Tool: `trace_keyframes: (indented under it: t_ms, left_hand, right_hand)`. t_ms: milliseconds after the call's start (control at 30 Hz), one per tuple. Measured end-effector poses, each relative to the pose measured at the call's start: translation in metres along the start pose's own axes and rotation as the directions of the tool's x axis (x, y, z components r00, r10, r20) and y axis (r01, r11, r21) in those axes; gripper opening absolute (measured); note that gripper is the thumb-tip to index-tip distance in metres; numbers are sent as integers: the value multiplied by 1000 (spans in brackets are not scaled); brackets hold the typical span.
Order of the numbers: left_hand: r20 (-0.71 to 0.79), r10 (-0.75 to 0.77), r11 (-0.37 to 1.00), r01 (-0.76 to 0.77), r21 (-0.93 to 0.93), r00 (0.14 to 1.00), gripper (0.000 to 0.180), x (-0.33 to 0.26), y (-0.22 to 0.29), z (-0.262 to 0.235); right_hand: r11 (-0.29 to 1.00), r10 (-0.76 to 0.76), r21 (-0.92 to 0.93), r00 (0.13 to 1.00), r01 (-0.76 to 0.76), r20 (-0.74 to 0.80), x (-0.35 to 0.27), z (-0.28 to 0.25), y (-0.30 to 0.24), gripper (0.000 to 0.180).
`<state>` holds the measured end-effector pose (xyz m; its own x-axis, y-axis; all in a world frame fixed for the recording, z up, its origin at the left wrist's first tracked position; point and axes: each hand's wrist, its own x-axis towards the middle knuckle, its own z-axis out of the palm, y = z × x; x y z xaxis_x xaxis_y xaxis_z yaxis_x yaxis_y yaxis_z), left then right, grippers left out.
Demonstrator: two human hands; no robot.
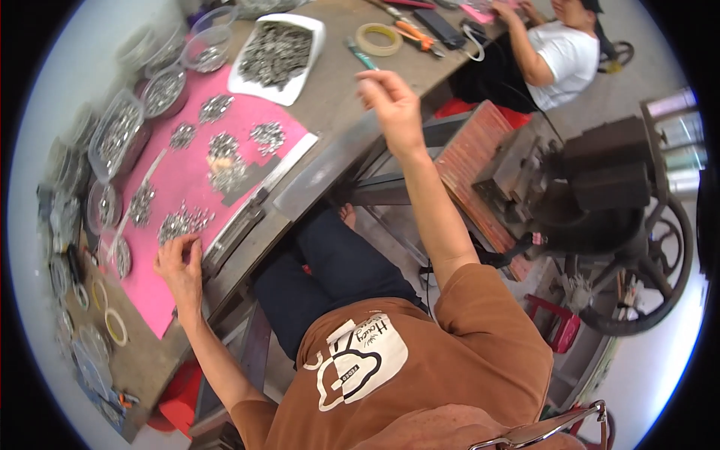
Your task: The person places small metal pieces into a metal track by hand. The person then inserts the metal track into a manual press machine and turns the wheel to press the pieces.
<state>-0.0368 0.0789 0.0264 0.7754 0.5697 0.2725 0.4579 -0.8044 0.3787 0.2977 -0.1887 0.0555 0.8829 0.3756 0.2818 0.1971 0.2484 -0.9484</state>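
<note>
Much bench edge (274,227) between left hand (180,271) and right hand (394,111).

a loose, low heap of small silvery metal pieces (182,223) is spread on a pink sheet (150,292), its upper right side thinned into scattered bits; the shapes of single pieces are blurred and cannot be made out. just beside it, a long, narrow, dark metal fixture (234,238) is laid lengthwise along the sheet's right-hand edge, slanted across the view.
</note>
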Motion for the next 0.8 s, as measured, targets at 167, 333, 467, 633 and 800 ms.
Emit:
trace_keyframes:
  t_ms: [167,333,467,633,800]
  left_hand:
    - [-42,61,997,-59,49,997,7,-1,-1,4]
    - [-70,12,1000,-12,12,997,8,0,1,-1]
    - [-68,5,999,-7,-34,998,9,10,13,-2]
    - [-82,-16,994,7,-109,996,9,2,1,16]
    - [-83,-48,994,39,-101,995,7,-15,-8,6]
  right_hand:
    - [886,-155,-305,844,348,514,-10,119,-4,21]
    - [853,-61,-353,744,386,666,0,205,12,28]
    - [612,70,-498,585,615,808,-1,228,42,25]
    - [759,-305,-176,580,627,756,-51,198,31,28]
    - [936,-226,-196,928,291,296,-92,139,45,19]
